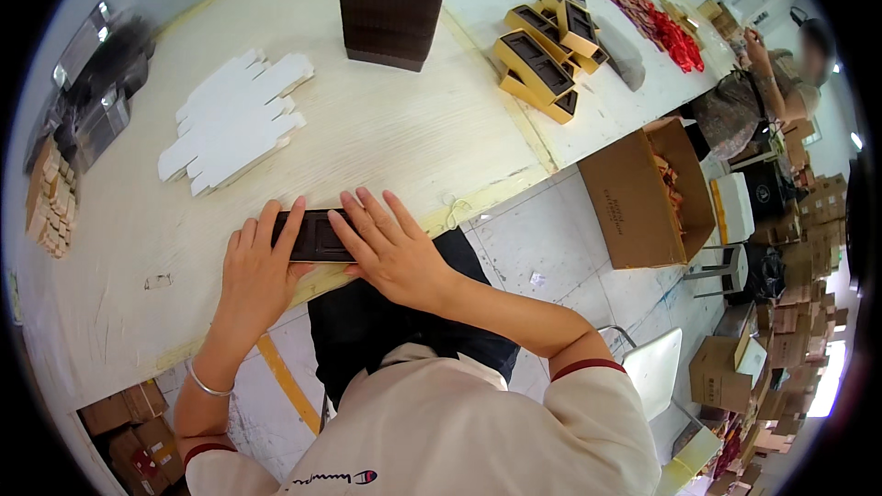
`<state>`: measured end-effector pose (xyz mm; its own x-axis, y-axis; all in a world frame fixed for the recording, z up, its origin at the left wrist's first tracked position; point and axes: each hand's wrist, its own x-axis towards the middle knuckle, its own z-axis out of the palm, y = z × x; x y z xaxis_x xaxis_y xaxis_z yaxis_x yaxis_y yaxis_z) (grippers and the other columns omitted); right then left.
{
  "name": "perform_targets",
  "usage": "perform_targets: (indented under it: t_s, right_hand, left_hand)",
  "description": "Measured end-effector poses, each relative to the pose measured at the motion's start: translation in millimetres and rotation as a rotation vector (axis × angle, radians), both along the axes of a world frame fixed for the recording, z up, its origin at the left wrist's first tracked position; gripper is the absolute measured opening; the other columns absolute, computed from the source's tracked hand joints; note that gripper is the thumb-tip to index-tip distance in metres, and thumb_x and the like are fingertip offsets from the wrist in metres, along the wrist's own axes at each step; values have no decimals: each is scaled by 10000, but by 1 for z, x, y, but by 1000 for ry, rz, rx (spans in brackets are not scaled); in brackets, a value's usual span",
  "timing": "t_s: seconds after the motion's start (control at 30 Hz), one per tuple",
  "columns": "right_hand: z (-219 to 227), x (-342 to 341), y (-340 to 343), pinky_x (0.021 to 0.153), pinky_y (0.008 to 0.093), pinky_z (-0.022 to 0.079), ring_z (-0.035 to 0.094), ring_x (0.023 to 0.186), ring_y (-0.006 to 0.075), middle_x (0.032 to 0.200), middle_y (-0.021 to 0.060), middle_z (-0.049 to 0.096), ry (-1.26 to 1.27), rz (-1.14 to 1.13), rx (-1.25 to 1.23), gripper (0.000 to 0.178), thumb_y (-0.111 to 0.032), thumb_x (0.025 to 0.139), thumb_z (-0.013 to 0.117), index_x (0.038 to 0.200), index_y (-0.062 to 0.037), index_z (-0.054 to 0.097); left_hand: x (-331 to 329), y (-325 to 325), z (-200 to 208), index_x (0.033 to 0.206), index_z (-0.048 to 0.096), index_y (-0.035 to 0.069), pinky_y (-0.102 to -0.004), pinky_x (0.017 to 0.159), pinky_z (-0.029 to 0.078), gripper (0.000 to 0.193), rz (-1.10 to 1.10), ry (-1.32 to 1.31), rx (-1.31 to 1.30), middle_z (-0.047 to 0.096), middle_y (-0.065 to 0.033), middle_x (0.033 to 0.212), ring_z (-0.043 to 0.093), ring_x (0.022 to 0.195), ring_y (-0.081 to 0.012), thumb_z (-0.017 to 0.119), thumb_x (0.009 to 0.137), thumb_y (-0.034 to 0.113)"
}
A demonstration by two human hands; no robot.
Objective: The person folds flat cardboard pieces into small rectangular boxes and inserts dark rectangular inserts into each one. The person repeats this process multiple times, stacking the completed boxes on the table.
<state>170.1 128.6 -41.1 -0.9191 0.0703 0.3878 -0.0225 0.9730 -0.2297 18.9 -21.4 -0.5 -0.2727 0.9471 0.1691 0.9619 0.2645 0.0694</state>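
1. Lettering shows on the open brown cardboard box [616, 211] on the floor to your right, printed in dark characters on its side, and beside a small emblem on the front of your cream, red-trimmed shirt [469, 432].
2. Your shallow, dark-brown rectangular tray [318, 241] lies close to the near edge of the pale, tape-edged worktop [386, 138], recessed face up, one short end toward your left and the other toward your right. Its long axis runs side to side, at a slant to that near edge.
3. Your left hand [254, 266] covers the tray's left end, index finger across the face and apart from its neighbours, thumb by the near long side; whether it clamps, you cannot tell from here.
4. Your right hand [400, 262] lies over the right end, fingers stretched and fanned apart, thumb near the same long side.
5. The tray's middle shows bare between both sets of fingers.
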Motion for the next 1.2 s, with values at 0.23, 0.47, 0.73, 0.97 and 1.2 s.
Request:
perform_targets:
  t_s: [0.23,0.47,0.73,0.97,1.2]
  right_hand:
    - [-3,8,13,1004,466,368,429,1219,405,1377,257,378,66,133,-246,556,-145,771,670,1289,-40,500]
    - [61,60,131,833,435,476,572,976,340,1143,224,564,134,-449,-37,335,-98,836,585,1170,-79,597]
    - [144,30,265,956,451,408,464,1190,418,1353,248,421,279,-657,742,555,-408,891,573,1353,-128,449]
    - [102,-6,150,911,421,438,529,1098,375,1245,201,529,299,-254,253,377,-127,786,698,1133,-19,599]
    - [48,-1,39,944,466,433,548,1108,374,1240,236,537,285,180,109,485,-91,703,716,1169,-46,589]
  left_hand:
    - [16,-8,-16,1397,379,78,-409,855,405,777,4,-75,90,431,-161,1248,487,976,-321,729,723,246]
    - [-9,-11,8,1303,472,33,-417,976,372,614,126,-267,309,496,-159,1250,464,1136,-338,700,747,162]
    - [-106,36,4,1151,592,24,-378,909,436,405,295,-164,102,589,-160,1159,534,1085,-332,672,817,237]
    - [-124,21,-2,931,641,39,-364,707,502,143,133,-150,145,644,-113,863,616,774,-315,583,870,155]
    - [-9,4,9,785,559,90,-344,544,499,56,-233,54,475,534,-53,682,592,663,-218,567,737,119]
